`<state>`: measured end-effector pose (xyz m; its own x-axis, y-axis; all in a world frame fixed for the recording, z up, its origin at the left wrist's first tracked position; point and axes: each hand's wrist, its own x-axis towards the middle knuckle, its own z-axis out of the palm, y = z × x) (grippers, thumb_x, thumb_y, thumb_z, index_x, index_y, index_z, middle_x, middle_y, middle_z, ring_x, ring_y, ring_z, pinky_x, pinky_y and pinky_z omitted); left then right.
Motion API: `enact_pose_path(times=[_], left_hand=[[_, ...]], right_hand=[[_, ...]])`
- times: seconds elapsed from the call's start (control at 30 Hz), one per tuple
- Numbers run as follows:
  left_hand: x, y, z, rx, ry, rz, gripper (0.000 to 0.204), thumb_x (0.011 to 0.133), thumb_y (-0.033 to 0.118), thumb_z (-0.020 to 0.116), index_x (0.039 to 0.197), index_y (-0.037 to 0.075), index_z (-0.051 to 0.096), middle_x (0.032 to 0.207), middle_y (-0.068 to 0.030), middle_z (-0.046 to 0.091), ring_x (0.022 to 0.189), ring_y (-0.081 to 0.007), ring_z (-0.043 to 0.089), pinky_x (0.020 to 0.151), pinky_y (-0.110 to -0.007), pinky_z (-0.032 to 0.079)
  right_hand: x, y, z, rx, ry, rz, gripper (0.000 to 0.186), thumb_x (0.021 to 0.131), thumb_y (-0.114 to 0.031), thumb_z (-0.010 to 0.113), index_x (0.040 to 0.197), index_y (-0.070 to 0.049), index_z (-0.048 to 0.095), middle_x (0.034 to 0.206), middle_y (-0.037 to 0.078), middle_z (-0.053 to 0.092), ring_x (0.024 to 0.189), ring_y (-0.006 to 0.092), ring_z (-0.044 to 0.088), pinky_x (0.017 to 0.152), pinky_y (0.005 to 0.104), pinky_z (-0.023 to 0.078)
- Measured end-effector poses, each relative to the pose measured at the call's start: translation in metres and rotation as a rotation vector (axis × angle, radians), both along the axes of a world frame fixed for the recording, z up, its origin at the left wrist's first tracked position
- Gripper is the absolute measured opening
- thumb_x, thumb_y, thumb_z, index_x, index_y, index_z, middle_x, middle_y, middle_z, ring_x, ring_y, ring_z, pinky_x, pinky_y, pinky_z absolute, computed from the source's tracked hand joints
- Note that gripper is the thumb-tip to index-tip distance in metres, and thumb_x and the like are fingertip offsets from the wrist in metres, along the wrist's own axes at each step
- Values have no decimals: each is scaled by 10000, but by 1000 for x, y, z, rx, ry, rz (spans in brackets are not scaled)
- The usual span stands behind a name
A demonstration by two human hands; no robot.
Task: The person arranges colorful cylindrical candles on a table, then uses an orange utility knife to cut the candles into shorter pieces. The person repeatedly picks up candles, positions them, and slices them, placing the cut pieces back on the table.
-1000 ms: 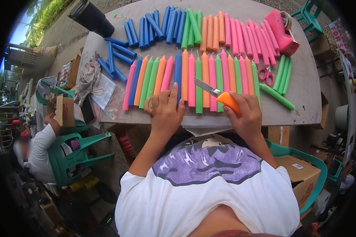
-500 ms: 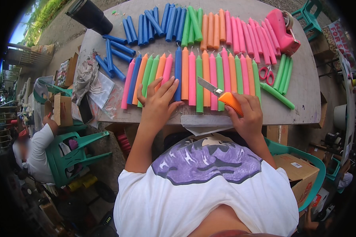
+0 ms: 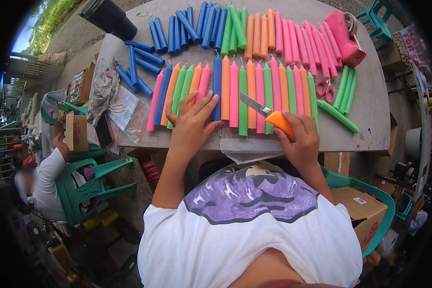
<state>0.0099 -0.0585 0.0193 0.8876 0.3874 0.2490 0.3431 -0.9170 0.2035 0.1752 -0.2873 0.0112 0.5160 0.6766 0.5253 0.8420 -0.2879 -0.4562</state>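
A row of pink, blue, orange and green candles lies side by side along the near part of the table [image 3: 369, 110], wicks pointing away from me. My left hand [image 3: 193, 115] rests over the lower ends of the left-hand candles, fingers spread, fingertips beside a blue candle [image 3: 217, 91]. My right hand [image 3: 300, 134] is closed round the orange handle of a utility knife [image 3: 279, 124]. Its blade is out and points up and left, above a green candle [image 3: 243, 105] and a pink candle [image 3: 260, 96].
Behind the row lie more blue candles [image 3: 177, 33], orange candles [image 3: 264, 36] and pink candles [image 3: 317, 48]. A pink tape dispenser [image 3: 343, 41], red scissors [image 3: 325, 90] and loose green candles [image 3: 338, 116] lie right. A black tumbler [image 3: 109, 19] and crumpled cloth [image 3: 104, 91] are left. A person sits far left.
Almost nothing differs. Both hands and the knife keep nearly the same place over the candles, and the view has shifted very slightly.
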Motion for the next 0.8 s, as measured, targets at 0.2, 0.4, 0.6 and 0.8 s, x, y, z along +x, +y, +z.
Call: enact_pose_path(times=[0.2,0.4,0.6,0.8], left_hand=[[0,1,2,-2,-2,-2,657,741,340,802,1356,218,606,1396,42,587,1324,-209,459,1132,-540,106],[0,1,2,2,-7,-4,650,744,344,799,1352,213,609,1387,38,594,1322,-207,462,1133,-534,109],[-1,-3,4,29,-18,-13,635,742,349,808,1326,179,625,1336,27,627,1317,-201,469,1132,-536,104],[-5,-9,1,58,-37,0,618,742,344,813,1306,165,634,1262,18,664,1303,-197,483,1133,-546,92]], right_hand=[[-1,0,0,-2,4,2,466,734,-144,811,1169,-68,662,976,97,627,876,290,587,756,401,497],[-2,0,-1,-11,9,2,467,735,-152,810,1170,-67,663,978,98,625,876,292,586,758,402,496],[-2,0,0,-11,3,8,468,735,-153,810,1169,-65,662,973,99,622,875,292,586,759,404,495],[-2,0,0,-12,8,12,469,730,-148,810,1167,-63,662,969,100,621,874,292,586,760,405,493]])
